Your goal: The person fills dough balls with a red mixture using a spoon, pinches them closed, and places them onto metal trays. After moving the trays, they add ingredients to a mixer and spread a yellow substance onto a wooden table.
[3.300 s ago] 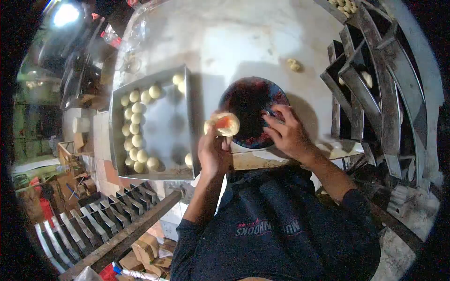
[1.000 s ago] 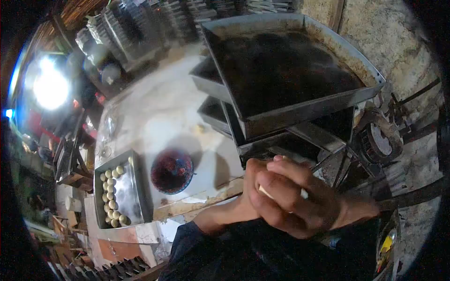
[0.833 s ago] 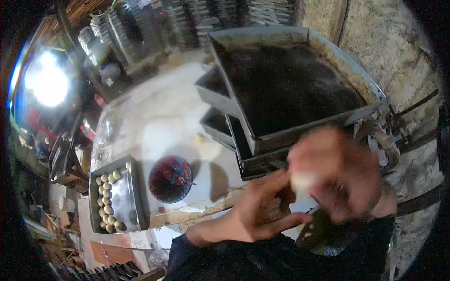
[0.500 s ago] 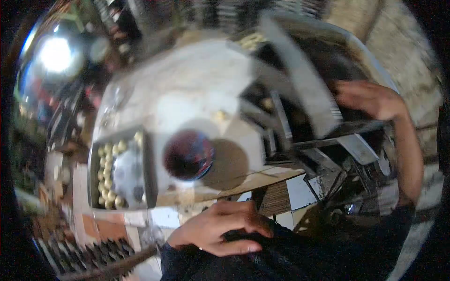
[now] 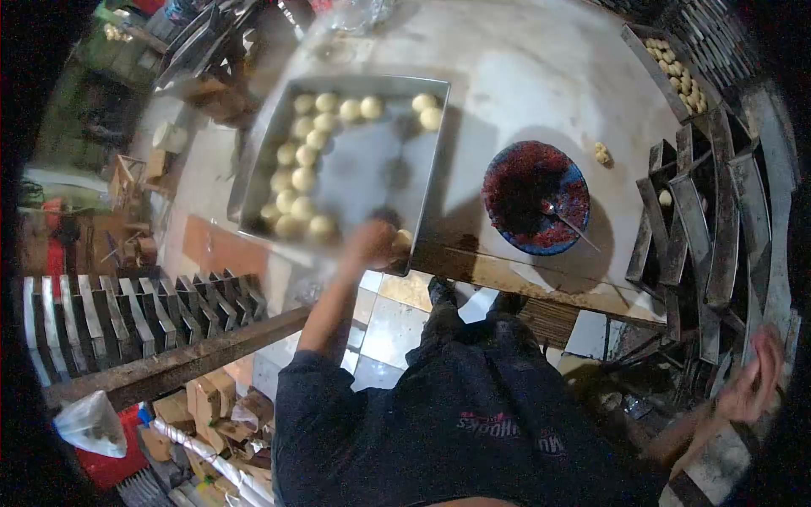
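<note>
Nearest is the person's dark cloth shirt (image 5: pixel 473 439), with a line of red printed letters across it. The letters are upside down from this view and too small to read with certainty.

Low at the right, the right hand (image 5: pixel 752 384) is blurred. Its fingers look loosely spread with nothing in them, close to the stacked empty grey metal trays (image 5: pixel 718 220).

The left hand (image 5: pixel 372 241) reaches to the near edge of the rectangular shiny metal tray (image 5: pixel 253 182). It is at a pale round dough ball (image 5: pixel 404 239) by the tray's near right corner. Blur hides whether the fingers grip the ball or only touch it.

Inside the tray, smooth cream-coloured dough balls (image 5: pixel 304 179) sit in close rows along the left side and far end. The middle of the tray is bare metal.

Right of the tray, on the pale mottled stone tabletop (image 5: pixel 524 76), stands a round blue-rimmed bowl of dark red paste (image 5: pixel 534 196). A thin metal spoon (image 5: pixel 566 221) leans in it.

Just beyond the bowl lies a small knobbly dough scrap (image 5: pixel 601 154). Farthest off, at the table's right corner, is a narrow metal tray of small dough pieces (image 5: pixel 676 72).
</note>
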### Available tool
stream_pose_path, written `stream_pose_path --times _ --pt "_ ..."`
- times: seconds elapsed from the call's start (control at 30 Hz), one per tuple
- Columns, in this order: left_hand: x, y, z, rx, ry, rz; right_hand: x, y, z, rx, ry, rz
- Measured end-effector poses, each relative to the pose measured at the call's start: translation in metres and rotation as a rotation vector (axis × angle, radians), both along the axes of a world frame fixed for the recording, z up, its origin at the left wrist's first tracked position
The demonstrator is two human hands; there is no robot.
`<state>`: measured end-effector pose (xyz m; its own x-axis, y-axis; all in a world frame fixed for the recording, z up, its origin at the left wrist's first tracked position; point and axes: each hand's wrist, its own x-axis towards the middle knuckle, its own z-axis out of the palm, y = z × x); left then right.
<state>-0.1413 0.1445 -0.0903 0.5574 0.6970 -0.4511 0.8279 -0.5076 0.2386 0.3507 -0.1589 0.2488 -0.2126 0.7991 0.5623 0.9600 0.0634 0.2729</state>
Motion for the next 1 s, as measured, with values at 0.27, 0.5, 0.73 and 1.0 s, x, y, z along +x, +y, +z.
stream_pose_path --times 0.27,0.5,0.73,1.0 --pt "0.061 -0.064 0.154 0.204 -0.861 0.429 -0.062 0.094 -0.087 -0.283 0.73 0.368" --pt "0.22 -0.151 0.202 0.147 -1.056 0.026 -0.102 0.114 -0.16 -0.53 1.448 0.39" --pt "0.255 -0.185 0.214 -0.053 -1.472 0.457 -0.087 0.087 -0.112 -0.183 0.891 0.693" --pt "0.226 -0.242 0.2 0.243 -1.628 0.318 -0.161 0.056 -0.148 0.081 1.57 0.488"
